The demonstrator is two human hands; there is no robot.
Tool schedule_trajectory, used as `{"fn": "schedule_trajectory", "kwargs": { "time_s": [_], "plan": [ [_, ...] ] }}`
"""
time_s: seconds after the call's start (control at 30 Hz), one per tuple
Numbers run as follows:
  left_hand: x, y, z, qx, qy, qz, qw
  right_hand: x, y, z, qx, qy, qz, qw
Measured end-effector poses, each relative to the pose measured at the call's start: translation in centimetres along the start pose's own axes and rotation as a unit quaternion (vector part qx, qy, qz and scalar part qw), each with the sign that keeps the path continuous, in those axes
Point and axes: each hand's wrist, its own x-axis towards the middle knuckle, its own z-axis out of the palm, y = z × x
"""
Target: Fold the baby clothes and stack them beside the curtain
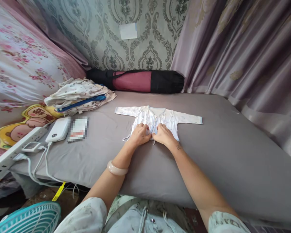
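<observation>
A small white baby shirt [168, 121] with pale prints and tie strings lies flat, its sleeves spread to both sides. My left hand [141, 133] is on the lower front of the shirt, fingers curled and pinching the cloth near the middle. Close beside it, my right hand [163, 134] has its fingers bent onto the same front part, also gripping the fabric. Between the hands a strip of the shirt's light blue edging shows. One tie string loops out past the left hem. My fingertips are partly hidden by the backs of my hands.
The shirt lies on a grey sheet [223, 155]. Folded clothes [80, 94] are piled at the back left, near a white power bank [58, 129] and a power strip [16, 155] with cables. A black and red rolled bag [133, 81] rests along the wall. A turquoise fan [36, 216] stands at lower left.
</observation>
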Motion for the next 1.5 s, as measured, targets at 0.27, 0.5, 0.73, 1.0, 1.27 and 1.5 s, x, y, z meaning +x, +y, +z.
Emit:
{"fn": "schedule_trajectory", "kwargs": {
  "time_s": [0.27,0.5,0.73,1.0,1.27,1.5],
  "plan": [
    [-0.1,1.0,0.3,0.107,0.007,-0.021,0.994,-0.5,-1.5,1.5,-0.06,0.079,0.021,0.995],
    [-0.3,1.5,-0.4,0.082,0.003,-0.057,0.995,0.3,-1.0,1.2,-0.046,0.077,0.033,0.995],
    [-0.2,1.7,-0.6,0.018,0.03,-0.075,0.997,2.9,3.4,0.7,0.275,-0.021,0.1,0.956],
    [0.3,2.3,0.0,-0.066,0.078,-0.04,0.994,3.8,4.1,-0.4,0.614,-0.1,0.152,0.768],
    [0.8,3.9,0.4,-0.116,0.043,-0.02,0.992,3.9,3.5,-1.4,0.652,-0.091,0.149,0.738],
    [1.2,4.2,0.8,-0.085,0.015,-0.035,0.996,3.9,2.4,-1.2,0.643,-0.064,0.143,0.75]
  ]
}}
